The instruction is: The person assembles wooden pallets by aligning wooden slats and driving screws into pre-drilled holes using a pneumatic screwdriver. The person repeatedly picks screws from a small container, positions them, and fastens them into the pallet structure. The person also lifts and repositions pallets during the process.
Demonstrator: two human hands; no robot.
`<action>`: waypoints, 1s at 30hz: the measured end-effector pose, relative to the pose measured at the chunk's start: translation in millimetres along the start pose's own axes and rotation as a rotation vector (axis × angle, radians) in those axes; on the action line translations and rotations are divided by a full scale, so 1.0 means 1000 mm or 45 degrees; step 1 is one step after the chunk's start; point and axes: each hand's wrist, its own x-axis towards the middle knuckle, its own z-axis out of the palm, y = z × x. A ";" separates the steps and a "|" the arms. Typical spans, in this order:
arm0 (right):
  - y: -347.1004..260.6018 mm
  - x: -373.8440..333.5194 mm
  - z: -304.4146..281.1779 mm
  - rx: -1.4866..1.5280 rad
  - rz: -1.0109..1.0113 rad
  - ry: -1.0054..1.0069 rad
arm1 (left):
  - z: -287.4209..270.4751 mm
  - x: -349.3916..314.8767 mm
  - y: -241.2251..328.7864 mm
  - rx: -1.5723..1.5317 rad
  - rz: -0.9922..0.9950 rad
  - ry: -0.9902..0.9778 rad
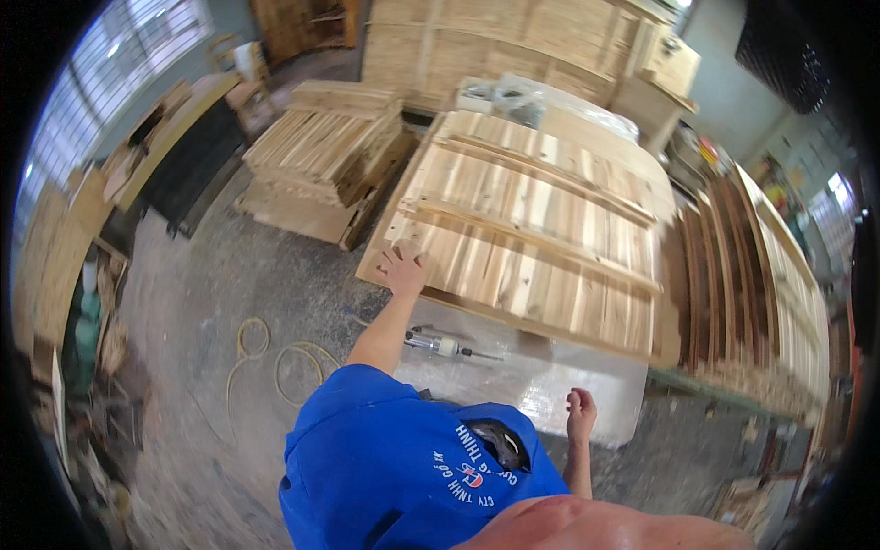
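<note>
A large panel of light wooden slats [467, 266] lies on the worktable, with two long battens [541, 240] running across its top face. My left hand [403, 268] rests on the panel's near left corner, fingers spread flat over the wood. Apart from the panel, near the table's front edge, my right hand [580, 414] hangs with curled fingers; whatever they may hold is too small to make out. Between my arms a power screwdriver [440, 345] with a long bit lies on the plastic-covered tabletop [587, 371], just in front of the panel.
Stacked slatted panels [316, 151] stand low at the far left. Upright boards [733, 275] lean in a row on the right. A yellowish hose [302, 353] loops over the floor at left. Behind the panel sit a clear plastic bag [520, 103] and a white box [475, 93].
</note>
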 end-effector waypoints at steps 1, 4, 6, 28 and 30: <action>-0.005 0.033 -0.003 -0.062 -0.051 -0.041 | 0.002 -0.001 0.004 -0.016 0.003 -0.015; -0.033 0.132 0.019 -0.215 -0.344 -0.122 | 0.002 0.001 0.003 -0.028 -0.004 -0.013; -0.058 0.183 0.038 -0.444 -0.553 -0.201 | 0.001 0.000 0.002 -0.014 -0.012 0.007; -0.138 0.343 0.052 -1.179 -0.794 -0.129 | -0.055 0.009 0.043 0.108 -0.117 -0.312; -0.136 0.353 0.051 -1.101 -0.802 -0.209 | -0.057 0.021 0.041 0.086 -0.081 -0.341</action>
